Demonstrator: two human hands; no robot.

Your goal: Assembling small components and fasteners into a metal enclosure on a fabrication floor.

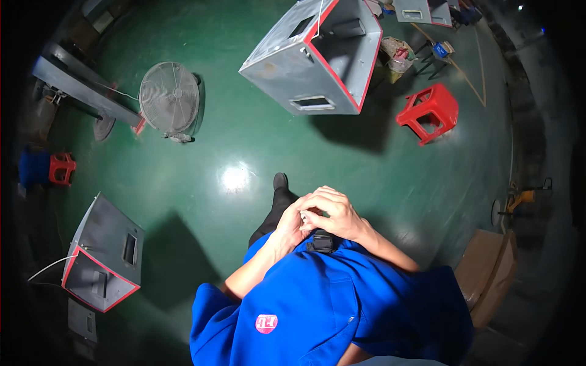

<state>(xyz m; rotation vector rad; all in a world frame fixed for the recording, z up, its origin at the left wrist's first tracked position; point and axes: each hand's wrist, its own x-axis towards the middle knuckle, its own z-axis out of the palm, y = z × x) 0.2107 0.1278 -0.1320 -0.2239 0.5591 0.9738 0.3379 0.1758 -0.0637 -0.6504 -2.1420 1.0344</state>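
My left hand (288, 226) and my right hand (337, 213) are brought together in front of my waist. The right hand's fingers curl over the left, and both look closed. A small whitish bit (303, 216) shows between the fingers, too little of it to name. Just below the hands, a black box-like device (321, 241) sits against my blue jacket (293, 287). Most of the left fingers are hidden behind the right hand.
A large grey cabinet with red edges (326, 79) stands ahead, and another grey cabinet (107, 244) is at left. A floor fan (174, 97), a red stool (436, 100) and a cardboard sheet (479, 262) stand around on the green floor (207, 158).
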